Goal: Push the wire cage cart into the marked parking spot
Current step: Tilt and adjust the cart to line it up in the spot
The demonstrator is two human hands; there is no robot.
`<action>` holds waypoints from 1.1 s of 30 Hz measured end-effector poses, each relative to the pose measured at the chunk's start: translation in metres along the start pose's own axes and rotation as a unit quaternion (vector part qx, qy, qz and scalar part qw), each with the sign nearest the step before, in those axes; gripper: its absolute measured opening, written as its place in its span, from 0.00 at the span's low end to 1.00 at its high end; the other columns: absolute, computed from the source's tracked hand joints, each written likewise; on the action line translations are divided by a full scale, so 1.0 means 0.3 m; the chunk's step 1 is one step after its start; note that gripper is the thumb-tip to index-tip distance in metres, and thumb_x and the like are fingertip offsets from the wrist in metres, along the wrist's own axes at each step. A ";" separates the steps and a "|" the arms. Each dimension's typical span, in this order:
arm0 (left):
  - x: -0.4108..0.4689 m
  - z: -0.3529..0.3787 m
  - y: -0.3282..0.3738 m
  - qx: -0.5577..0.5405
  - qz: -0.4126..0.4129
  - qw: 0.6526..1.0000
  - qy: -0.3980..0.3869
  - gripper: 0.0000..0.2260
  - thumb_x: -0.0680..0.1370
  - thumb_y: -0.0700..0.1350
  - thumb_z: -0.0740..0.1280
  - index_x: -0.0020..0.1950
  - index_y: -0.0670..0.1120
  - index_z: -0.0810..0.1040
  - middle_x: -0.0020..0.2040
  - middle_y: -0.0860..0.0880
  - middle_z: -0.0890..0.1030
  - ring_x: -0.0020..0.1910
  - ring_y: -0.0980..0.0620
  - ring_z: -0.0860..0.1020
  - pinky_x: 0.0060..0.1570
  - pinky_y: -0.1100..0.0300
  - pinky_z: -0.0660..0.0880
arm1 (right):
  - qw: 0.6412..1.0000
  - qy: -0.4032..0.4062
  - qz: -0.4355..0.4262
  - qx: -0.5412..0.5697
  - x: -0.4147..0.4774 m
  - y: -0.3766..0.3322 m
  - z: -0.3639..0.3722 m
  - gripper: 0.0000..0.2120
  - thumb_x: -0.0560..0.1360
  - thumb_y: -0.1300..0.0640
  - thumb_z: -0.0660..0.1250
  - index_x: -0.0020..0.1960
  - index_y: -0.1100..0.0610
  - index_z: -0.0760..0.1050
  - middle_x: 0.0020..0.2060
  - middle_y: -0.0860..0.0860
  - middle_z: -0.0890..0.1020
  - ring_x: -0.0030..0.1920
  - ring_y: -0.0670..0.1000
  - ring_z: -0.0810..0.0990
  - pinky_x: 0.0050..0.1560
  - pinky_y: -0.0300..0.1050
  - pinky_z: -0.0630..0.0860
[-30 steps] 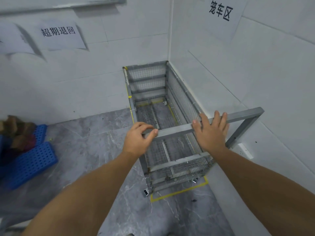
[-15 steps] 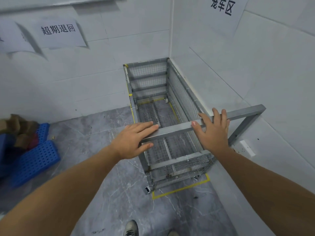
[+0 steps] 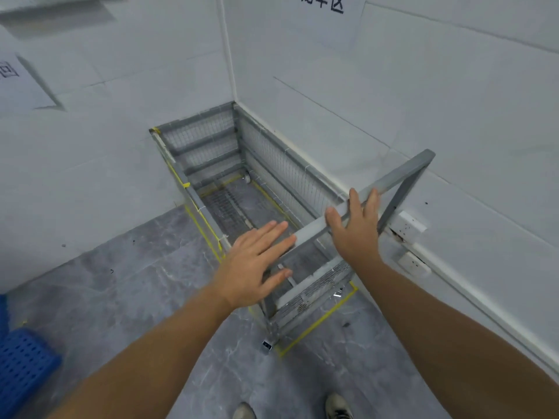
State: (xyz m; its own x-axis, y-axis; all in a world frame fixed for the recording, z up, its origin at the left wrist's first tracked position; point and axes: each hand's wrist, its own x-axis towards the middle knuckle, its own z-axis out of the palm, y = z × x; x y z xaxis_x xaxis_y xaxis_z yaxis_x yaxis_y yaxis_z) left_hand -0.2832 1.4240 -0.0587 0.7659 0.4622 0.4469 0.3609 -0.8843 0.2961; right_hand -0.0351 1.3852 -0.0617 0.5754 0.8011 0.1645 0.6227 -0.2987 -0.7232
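Head view: cart (image 3: 260,207) parked in corner inside yellow tape (image 3: 314,326), so just ease off handle bar (image 3: 357,204) without nudging it; left hand (image 3: 254,264) flat and open, fingertips near bar, versus wrapped earlier; right hand (image 3: 355,231) open, resting on bar.

Both forearms were bare to the frame's edge, with no sleeves, watch or rings showing. The left hand (image 3: 252,261) and right hand (image 3: 357,228) wore no gloves. The shoes (image 3: 338,407) were greyish-beige, with darker marks on the right one.
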 end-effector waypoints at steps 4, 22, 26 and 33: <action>0.010 0.017 -0.019 -0.016 0.014 1.000 0.012 0.21 0.80 0.56 0.63 0.71 0.50 0.72 0.74 0.47 0.70 0.75 0.46 0.66 0.67 0.42 0.68 | 0.999 -0.014 0.031 -0.019 -0.029 -0.037 0.001 0.36 0.78 0.35 0.57 0.80 0.49 0.51 0.80 0.54 0.39 0.79 0.52 0.38 0.76 0.59 0.48; 0.120 0.101 -0.003 -0.011 0.015 0.997 0.073 0.18 0.78 0.47 0.70 0.67 0.50 0.75 0.65 0.49 0.80 0.66 0.48 0.75 0.57 0.43 0.73 | 0.983 -0.077 0.023 -0.166 0.129 0.027 -0.099 0.41 0.71 0.23 0.45 0.79 0.41 0.50 0.80 0.53 0.40 0.79 0.53 0.37 0.75 0.65 0.42; 0.129 0.115 -0.006 -0.006 0.016 0.996 0.082 0.17 0.78 0.47 0.69 0.67 0.49 0.76 0.65 0.49 0.79 0.64 0.49 0.75 0.57 0.46 0.73 | 0.979 -0.104 0.015 -0.177 0.159 0.038 -0.117 0.39 0.72 0.23 0.46 0.79 0.38 0.47 0.80 0.53 0.38 0.78 0.54 0.35 0.75 0.63 0.39; 0.117 0.083 0.009 0.015 -0.021 0.999 0.026 0.18 0.81 0.53 0.64 0.70 0.51 0.75 0.67 0.50 0.78 0.63 0.48 0.76 0.55 0.46 0.73 | 0.976 -0.103 -0.005 -0.192 0.151 0.024 -0.125 0.35 0.74 0.26 0.48 0.77 0.39 0.54 0.79 0.55 0.39 0.78 0.57 0.35 0.73 0.68 0.38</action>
State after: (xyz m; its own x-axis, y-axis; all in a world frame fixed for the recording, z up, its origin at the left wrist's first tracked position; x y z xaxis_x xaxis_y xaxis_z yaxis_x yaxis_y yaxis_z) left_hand -0.2421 1.4363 -0.0633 0.7212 0.5004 0.4790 0.4076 -0.8657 0.2906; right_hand 0.0153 1.4000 -0.0343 0.4737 0.8807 0.0040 0.8035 -0.4304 -0.4113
